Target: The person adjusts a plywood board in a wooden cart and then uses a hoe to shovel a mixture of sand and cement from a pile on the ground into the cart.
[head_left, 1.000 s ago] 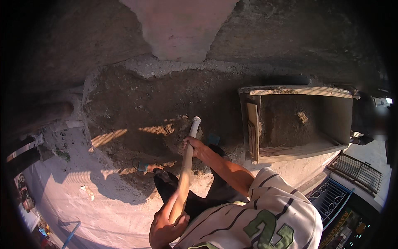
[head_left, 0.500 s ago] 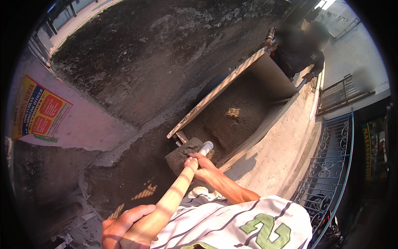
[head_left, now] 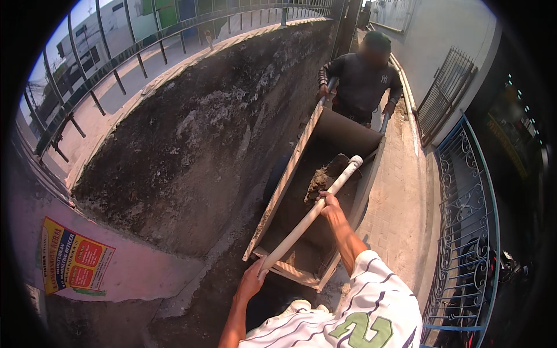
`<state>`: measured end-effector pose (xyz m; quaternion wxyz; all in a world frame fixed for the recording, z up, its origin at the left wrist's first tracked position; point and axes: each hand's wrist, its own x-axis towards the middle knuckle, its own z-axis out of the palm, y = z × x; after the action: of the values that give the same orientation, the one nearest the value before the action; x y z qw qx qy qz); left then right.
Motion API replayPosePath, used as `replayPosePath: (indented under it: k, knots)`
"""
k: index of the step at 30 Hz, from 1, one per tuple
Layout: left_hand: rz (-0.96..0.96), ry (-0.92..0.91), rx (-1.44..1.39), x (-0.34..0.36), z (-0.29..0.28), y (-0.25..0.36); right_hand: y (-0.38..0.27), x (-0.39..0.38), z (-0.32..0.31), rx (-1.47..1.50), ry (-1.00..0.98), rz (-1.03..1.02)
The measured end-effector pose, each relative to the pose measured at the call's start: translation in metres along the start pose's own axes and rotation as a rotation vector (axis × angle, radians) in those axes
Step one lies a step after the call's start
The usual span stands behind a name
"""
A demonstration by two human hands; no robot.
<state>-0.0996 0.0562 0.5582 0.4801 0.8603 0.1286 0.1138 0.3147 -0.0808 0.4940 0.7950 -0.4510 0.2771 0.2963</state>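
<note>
A hoe (head_left: 296,233) with a long pale wooden handle slants over a wooden box cart (head_left: 282,187). My left hand (head_left: 251,281) is closed around the handle's lower end, by the cart's near edge. Farther up, my right hand (head_left: 328,203) grips the handle near the head. The hoe's blade is inside the cart, partly shaded, with a clump of brown soil (head_left: 315,183) beside it. Across the cart's far end stands another person (head_left: 362,84), a hand on each of its bars.
A dark, rough wall (head_left: 197,136) runs along the left, with a metal railing above. On the right lie a paved path (head_left: 400,185), pale pipes (head_left: 407,98) and a blue metal fence (head_left: 469,232). A colourful poster (head_left: 79,260) is on the pink wall at left.
The soil-laden hoe blade has moved from the cart's near end forward into the cart. Both my hands moved forward with the handle, the left also to the right. My view has shifted.
</note>
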Motion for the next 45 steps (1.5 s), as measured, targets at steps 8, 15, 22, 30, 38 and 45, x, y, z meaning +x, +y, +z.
replayPosePath:
  k: [8, 15, 22, 30, 38, 45]
  knots:
    - [0.068, -0.186, 0.338, 0.043, 0.006, -0.068, 0.014, -0.108, -0.066, 0.292, -0.197, -0.289]
    - [-0.012, -0.906, 0.539, 0.029, -0.086, -0.066, 0.169, -0.283, -0.105, 0.668, 0.131, -0.357]
    - [0.218, -1.330, 0.600, 0.069, -0.116, -0.065, 0.345, -0.354, -0.153, 1.075, 0.665, -0.327]
    - [0.787, -1.546, 0.762, 0.090, -0.071, 0.080, 0.486, -0.428, -0.147, 1.531, 0.863, -0.524]
    - [1.157, -1.861, 0.914, 0.015, -0.005, 0.079, 0.577, -0.476, -0.110, 1.931, 0.941, -0.673]
    - [1.304, -1.992, 0.807, -0.067, 0.009, 0.066, 0.633, -0.517, -0.088, 2.104, 1.179, -0.922]
